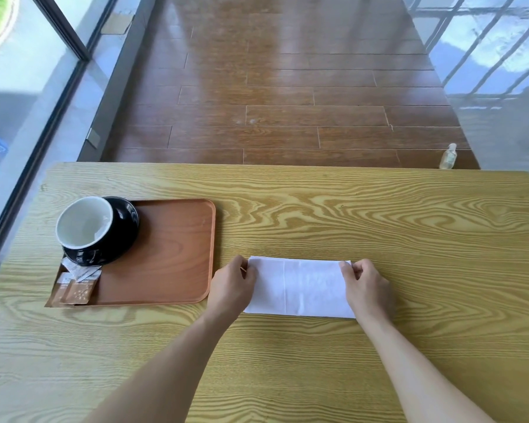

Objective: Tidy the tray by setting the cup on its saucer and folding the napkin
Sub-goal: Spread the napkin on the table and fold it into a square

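Between the hands, the napkin [300,288], left hand [232,288] and right hand [368,290] each pinching an end.

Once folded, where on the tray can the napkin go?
Bare room on the tray, right of the cup and saucer. Its left end is crowded: cup, saucer and packets. Both hands hold the napkin on the table.

A single wide-angle view looks forward and steeply down from the person's head, close above a wooden table [379,209] whose near edge runs off the bottom of the frame. Both forearms enter from below, and the lens bends straight lines near the borders. Beyond the table's far edge the view takes in plank floor [287,87] and a window [28,87] at left.
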